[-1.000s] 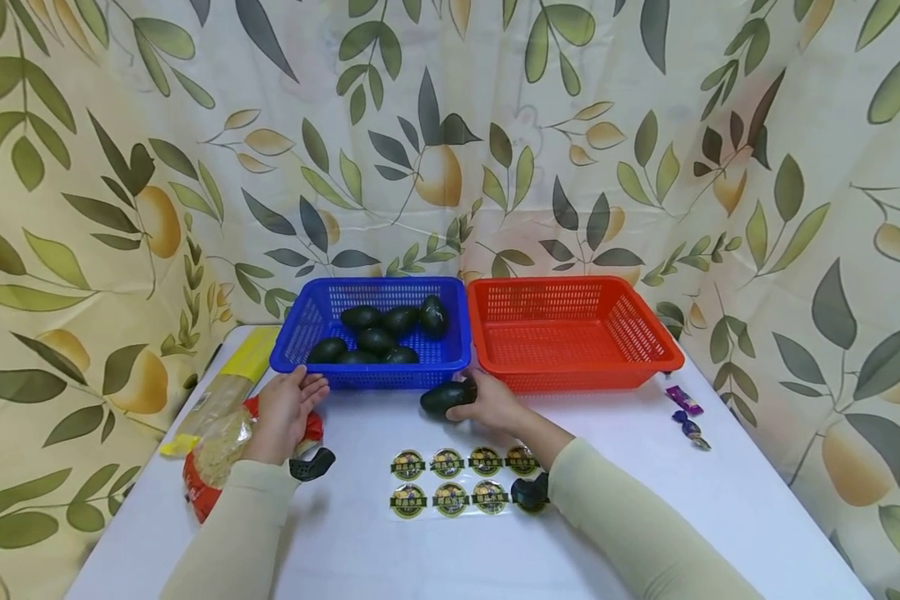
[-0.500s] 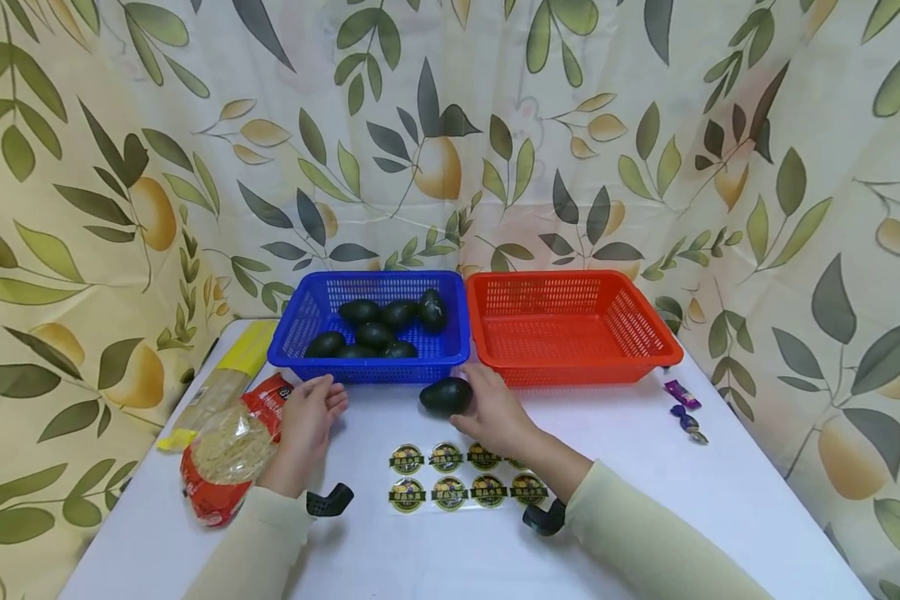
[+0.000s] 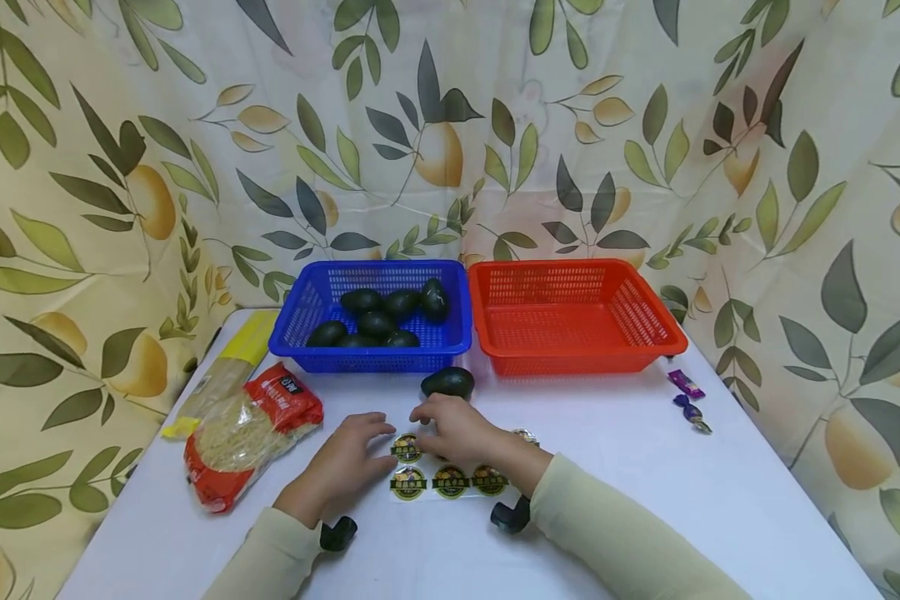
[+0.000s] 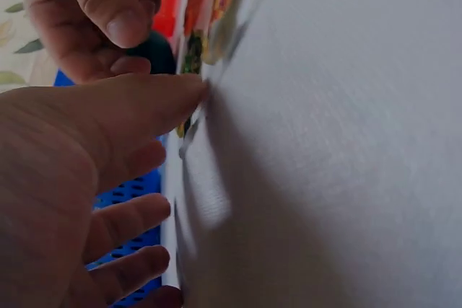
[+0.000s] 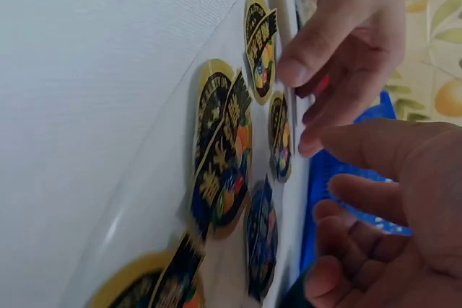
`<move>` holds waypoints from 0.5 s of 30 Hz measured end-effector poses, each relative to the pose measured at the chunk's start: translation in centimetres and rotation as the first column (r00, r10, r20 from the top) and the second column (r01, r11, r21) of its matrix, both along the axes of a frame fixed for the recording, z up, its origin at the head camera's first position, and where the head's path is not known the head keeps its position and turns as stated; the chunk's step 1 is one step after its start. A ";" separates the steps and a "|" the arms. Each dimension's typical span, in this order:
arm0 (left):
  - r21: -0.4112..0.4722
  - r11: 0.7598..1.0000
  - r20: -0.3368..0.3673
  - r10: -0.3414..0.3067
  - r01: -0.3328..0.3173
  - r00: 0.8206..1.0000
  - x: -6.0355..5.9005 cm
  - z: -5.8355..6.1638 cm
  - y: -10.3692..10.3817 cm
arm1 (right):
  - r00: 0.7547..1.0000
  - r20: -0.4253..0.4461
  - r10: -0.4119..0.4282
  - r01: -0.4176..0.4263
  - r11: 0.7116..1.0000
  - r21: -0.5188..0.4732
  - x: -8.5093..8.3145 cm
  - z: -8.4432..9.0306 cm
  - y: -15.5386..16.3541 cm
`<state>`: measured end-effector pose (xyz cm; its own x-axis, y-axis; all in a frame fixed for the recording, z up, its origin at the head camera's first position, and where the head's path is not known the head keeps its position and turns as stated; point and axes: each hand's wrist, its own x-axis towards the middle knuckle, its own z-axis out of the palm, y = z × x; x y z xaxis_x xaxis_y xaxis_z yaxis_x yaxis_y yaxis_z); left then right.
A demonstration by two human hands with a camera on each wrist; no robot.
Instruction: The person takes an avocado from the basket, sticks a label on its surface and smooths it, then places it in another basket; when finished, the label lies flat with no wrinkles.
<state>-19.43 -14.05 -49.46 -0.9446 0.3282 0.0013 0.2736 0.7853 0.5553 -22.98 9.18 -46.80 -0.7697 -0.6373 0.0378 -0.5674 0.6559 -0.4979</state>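
Fingers (image 3: pixel 375 427) of left hand (image 3: pixel 341 467) lie straight, tips pressing the left edge of the sticker sheet (image 3: pixel 450 468) flat on the worktop (image 3: pixel 645 500); left wrist view shows one fingertip right at the sheet edge. Right hand (image 3: pixel 457 432) sits over the sheet's upper row, fingers (image 3: pixel 423 412) loosely bent above the stickers, nothing pinched as far as visible; right wrist view shows them hovering just off the stickers. Sheet is clear backing with round yellow-black stickers in two rows, partly covered by the right hand. One avocado (image 3: pixel 447 382) lies loose on the worktop just beyond the right hand, close to the blue basket (image 3: pixel 300 321). Blue basket holds several dark avocados; red basket (image 3: pixel 570 312) stands touching it on the right. Noodle pack (image 3: pixel 247 429) left of the left hand, near but apart; yellow pack (image 3: pixel 228 371) behind it. Two purple candies (image 3: pixel 686 396) at the far right, well apart. Leaf-print curtain (image 3: pixel 120 167) behind.
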 end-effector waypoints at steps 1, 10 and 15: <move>-0.022 1.000 0.007 -0.005 0.005 1.000 0.0 -0.1 0.0 | 1.000 0.008 0.001 -0.001 1.000 0.027 0.0 0.0 -0.3; -0.109 0.992 0.002 -0.056 0.056 0.998 0.2 0.1 -0.2 | 1.000 0.024 -0.009 0.005 0.986 0.168 0.0 -0.6 -1.8; -0.142 0.988 0.050 -0.051 0.058 0.997 0.1 0.2 -0.1 | 1.000 0.013 -0.008 0.005 0.986 0.169 0.1 -0.8 -1.8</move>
